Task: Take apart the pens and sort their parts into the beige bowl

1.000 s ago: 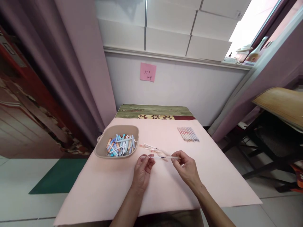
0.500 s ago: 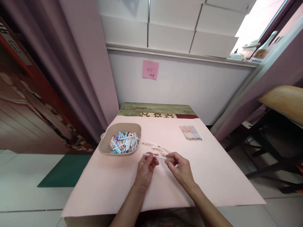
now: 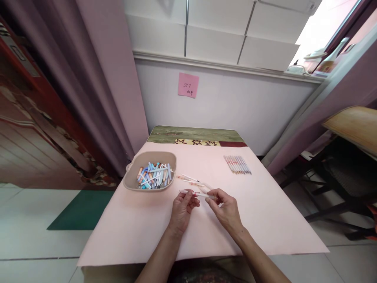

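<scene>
A slim, pale pen [image 3: 201, 194] with a pinkish-red mark lies level between my two hands, just above the pink table cover. My left hand [image 3: 183, 206] pinches its left part between thumb and fingers. At the other end, my right hand [image 3: 225, 204] is closed on the pen's right tip. Just beyond my hands, loose pen parts [image 3: 191, 180] lie on the cover: thin white refills and clear patterned barrels. Farther right is a neat row of similar pens [image 3: 237, 165], side by side.
A beige basket [image 3: 129, 181] at the left holds many blue, white and orange pen pieces [image 3: 154, 175]. The pink cover [image 3: 265, 220] spreads over the table. Its green far end [image 3: 165, 135] meets the wall, where a pink note [image 3: 188, 85] is stuck. A dark chair [image 3: 341, 173] stands right.
Both hands keep hold of the pen in nearly the same place. The pen's red mark shows more plainly beside my left fingers. The whole view has shifted slightly.
</scene>
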Available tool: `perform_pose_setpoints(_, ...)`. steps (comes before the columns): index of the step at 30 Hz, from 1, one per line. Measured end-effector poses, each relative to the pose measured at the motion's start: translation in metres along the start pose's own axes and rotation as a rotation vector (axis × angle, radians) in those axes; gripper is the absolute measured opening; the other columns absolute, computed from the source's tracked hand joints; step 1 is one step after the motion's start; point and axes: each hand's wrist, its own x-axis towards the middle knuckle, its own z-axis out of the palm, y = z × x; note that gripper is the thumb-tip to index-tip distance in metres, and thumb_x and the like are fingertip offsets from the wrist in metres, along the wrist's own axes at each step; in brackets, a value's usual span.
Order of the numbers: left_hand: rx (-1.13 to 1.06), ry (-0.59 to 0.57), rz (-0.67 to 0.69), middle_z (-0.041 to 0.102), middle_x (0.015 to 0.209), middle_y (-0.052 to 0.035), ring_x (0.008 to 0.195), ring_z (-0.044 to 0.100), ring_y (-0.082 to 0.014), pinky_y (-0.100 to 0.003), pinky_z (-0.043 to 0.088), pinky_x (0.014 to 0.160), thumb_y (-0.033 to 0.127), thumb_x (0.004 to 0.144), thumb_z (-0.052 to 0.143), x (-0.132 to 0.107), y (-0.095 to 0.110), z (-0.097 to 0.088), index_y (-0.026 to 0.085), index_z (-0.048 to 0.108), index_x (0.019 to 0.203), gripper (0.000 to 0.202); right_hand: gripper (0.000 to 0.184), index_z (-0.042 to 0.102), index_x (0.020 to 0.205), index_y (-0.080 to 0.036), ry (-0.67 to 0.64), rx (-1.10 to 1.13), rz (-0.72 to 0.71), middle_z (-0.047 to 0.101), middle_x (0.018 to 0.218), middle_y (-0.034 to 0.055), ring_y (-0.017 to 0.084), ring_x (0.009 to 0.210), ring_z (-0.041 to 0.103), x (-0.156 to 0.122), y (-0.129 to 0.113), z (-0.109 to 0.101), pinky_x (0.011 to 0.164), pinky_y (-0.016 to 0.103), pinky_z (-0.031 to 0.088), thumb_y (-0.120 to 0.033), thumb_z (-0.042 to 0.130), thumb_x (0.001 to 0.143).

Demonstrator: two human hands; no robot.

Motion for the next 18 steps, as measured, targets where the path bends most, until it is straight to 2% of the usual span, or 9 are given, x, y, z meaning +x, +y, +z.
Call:
perform_pose_setpoints(4, 0.015, -0.032, -0.005, 0.072, 0.077, -0.0059, 0.058, 0.065, -0.0128, -0.026, 0.052, 0.057, 0.028, 0.072, 0.076, -0.0005, -0.0001, -0.0010, 0.012, 0.064, 0.087, 0.025, 0.038, 0.067, 0.067, -0.020, -0.070, -0.078, 0.079, 0.062, 0.056, 0.0005, 0.013, 0.052, 0.058, 0.0006, -0.0007, -0.0038, 0.051, 0.022, 0.042, -0.047, 0.051, 0.088)
perform_pose_setpoints(6, 0.011, -0.025, -0.004, 0.072, 0.078, -0.0063, 0.058, 0.065, -0.0127, -0.026, 0.052, 0.057, 0.028, 0.070, 0.077, -0.0003, -0.0006, -0.0014, 0.012, 0.064, 0.087, 0.026, 0.031, 0.069, 0.080, -0.021, -0.062, -0.099, 0.069, 0.064, 0.060, -0.0003, 0.014, 0.053, 0.059, 0.0007, -0.0016, -0.0052, 0.052, 0.022, 0.043, -0.047, 0.054, 0.086)
perform_pose_setpoints(8, 0.009, -0.018, -0.003, 0.072, 0.078, -0.0067, 0.057, 0.065, -0.0126, -0.026, 0.052, 0.057, 0.027, 0.069, 0.078, 0.0000, -0.0008, -0.0015, 0.012, 0.064, 0.087, 0.026, 0.030, 0.066, 0.099, -0.021, -0.028, -0.090, 0.006, 0.066, 0.069, -0.0009, 0.014, 0.057, 0.060, 0.0005, -0.0024, -0.0056, 0.056, 0.022, 0.046, -0.045, 0.061, 0.080)
perform_pose_setpoints(9, 0.011, -0.018, -0.003, 0.072, 0.078, -0.0068, 0.057, 0.065, -0.0125, -0.025, 0.052, 0.057, 0.027, 0.069, 0.078, 0.0001, -0.0008, -0.0014, 0.012, 0.064, 0.086, 0.026, 0.031, 0.064, 0.100, -0.021, -0.016, -0.083, -0.026, 0.066, 0.072, -0.0006, 0.014, 0.059, 0.060, 0.0003, -0.0028, -0.0056, 0.058, 0.023, 0.046, -0.043, 0.063, 0.079)
perform_pose_setpoints(11, 0.019, -0.020, -0.006, 0.072, 0.078, -0.0068, 0.057, 0.064, -0.0122, -0.025, 0.052, 0.057, 0.027, 0.069, 0.078, 0.0001, -0.0006, -0.0012, 0.012, 0.065, 0.086, 0.026, 0.023, 0.063, 0.086, -0.021, -0.034, -0.086, -0.037, 0.065, 0.070, 0.0006, 0.015, 0.061, 0.060, 0.0002, -0.0029, -0.0056, 0.059, 0.023, 0.046, -0.043, 0.057, 0.084)
perform_pose_setpoints(13, 0.023, -0.022, -0.004, 0.072, 0.080, -0.0072, 0.058, 0.064, -0.0119, -0.025, 0.052, 0.058, 0.027, 0.070, 0.077, -0.0001, -0.0004, -0.0010, 0.013, 0.065, 0.086, 0.025, 0.034, 0.062, 0.072, -0.021, -0.082, -0.114, 0.009, 0.063, 0.062, 0.0012, 0.015, 0.058, 0.060, 0.0003, -0.0023, -0.0059, 0.057, 0.023, 0.044, -0.045, 0.046, 0.090)
perform_pose_setpoints(15, 0.021, -0.027, 0.001, 0.073, 0.083, -0.0076, 0.058, 0.064, -0.0114, -0.025, 0.052, 0.059, 0.027, 0.071, 0.076, -0.0002, -0.0003, -0.0009, 0.013, 0.065, 0.085, 0.023, 0.032, 0.065, 0.080, -0.022, -0.102, -0.129, 0.031, 0.064, 0.062, 0.0007, 0.016, 0.057, 0.060, 0.0007, -0.0014, -0.0063, 0.056, 0.024, 0.044, -0.048, 0.048, 0.089)
perform_pose_setpoints(17, 0.021, -0.030, 0.004, 0.073, 0.083, -0.0080, 0.059, 0.064, -0.0115, -0.025, 0.051, 0.060, 0.027, 0.072, 0.076, -0.0002, -0.0005, -0.0009, 0.013, 0.064, 0.084, 0.022, 0.028, 0.064, 0.095, -0.022, -0.081, -0.125, -0.014, 0.067, 0.072, 0.0005, 0.016, 0.062, 0.062, 0.0010, -0.0007, -0.0067, 0.060, 0.024, 0.045, -0.047, 0.058, 0.083)
perform_pose_setpoints(18, 0.021, -0.029, 0.004, 0.073, 0.083, -0.0081, 0.059, 0.064, -0.0116, -0.025, 0.051, 0.060, 0.026, 0.072, 0.076, -0.0003, -0.0006, -0.0009, 0.013, 0.064, 0.084, 0.022, 0.028, 0.063, 0.096, -0.022, -0.067, -0.129, -0.038, 0.067, 0.075, 0.0006, 0.016, 0.064, 0.062, 0.0010, -0.0006, -0.0068, 0.061, 0.024, 0.045, -0.046, 0.061, 0.081)
